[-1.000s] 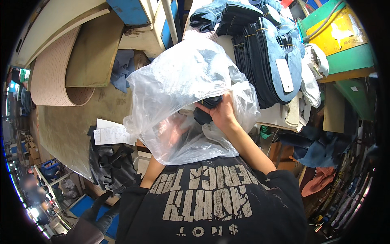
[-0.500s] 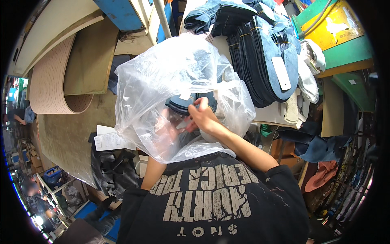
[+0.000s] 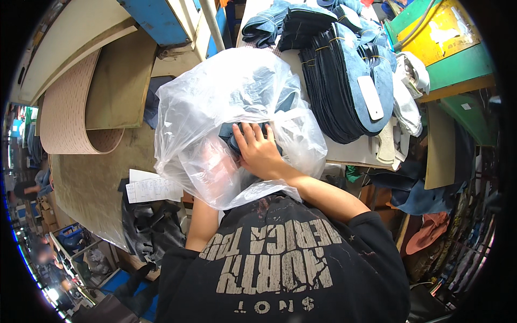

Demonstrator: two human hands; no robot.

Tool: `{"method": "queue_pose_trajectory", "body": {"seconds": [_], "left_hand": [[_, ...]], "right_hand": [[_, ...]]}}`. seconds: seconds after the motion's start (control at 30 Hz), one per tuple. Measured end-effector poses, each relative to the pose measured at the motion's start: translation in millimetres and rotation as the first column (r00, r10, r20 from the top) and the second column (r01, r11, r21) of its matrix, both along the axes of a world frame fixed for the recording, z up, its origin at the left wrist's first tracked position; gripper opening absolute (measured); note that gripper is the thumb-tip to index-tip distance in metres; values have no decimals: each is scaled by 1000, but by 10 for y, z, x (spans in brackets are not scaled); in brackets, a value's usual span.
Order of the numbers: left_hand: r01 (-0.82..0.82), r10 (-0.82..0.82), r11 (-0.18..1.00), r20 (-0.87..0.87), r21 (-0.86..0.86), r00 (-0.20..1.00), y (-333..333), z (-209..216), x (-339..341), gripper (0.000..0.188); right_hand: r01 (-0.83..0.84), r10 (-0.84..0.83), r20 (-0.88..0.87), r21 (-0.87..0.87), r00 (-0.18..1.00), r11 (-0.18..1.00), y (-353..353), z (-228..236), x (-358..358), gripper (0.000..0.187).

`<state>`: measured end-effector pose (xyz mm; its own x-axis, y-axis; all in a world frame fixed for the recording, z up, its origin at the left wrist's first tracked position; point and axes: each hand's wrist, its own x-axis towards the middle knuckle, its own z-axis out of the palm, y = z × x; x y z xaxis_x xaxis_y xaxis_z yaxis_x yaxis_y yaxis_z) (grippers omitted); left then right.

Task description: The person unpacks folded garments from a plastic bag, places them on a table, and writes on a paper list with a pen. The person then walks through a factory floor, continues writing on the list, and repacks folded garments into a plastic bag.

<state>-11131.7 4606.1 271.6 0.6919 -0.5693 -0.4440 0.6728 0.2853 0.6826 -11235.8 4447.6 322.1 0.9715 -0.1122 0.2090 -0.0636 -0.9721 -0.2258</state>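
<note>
A big clear plastic bag (image 3: 183,116) stands in front of me with its mouth toward me. Through the film, blue and dark cut pieces (image 3: 229,132) show inside, stacked near the opening. My right hand (image 3: 261,156) reaches into the mouth and lies on these pieces, fingers spread. The left hand (image 3: 218,161) is inside the bag, beside the stack; the cloudy film blurs its fingers, so its grip does not show. A loose flap of the bag's edge lies against my shirt.
Bundled blue-and-black sole-shaped pieces (image 3: 344,81) fill the table at right, with a white strip (image 3: 370,98) on top. A written paper sheet (image 3: 153,187) and black scraps (image 3: 153,226) lie at left. A curled pink sheet (image 3: 70,102) and a machine frame (image 3: 161,21) stand beyond.
My right hand has come down and left, from curled fingers above the pieces to spread fingers flat on them. The left hand remains inside the bag.
</note>
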Motion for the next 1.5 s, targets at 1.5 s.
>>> {"method": "queue_pose_trajectory", "body": {"seconds": [1.5], "left_hand": [[-367,-470,842,872,396,-136,107,2637,-288,33]], "right_hand": [[-123,120,39,106,992,987,-10,-46,31,77]]}}
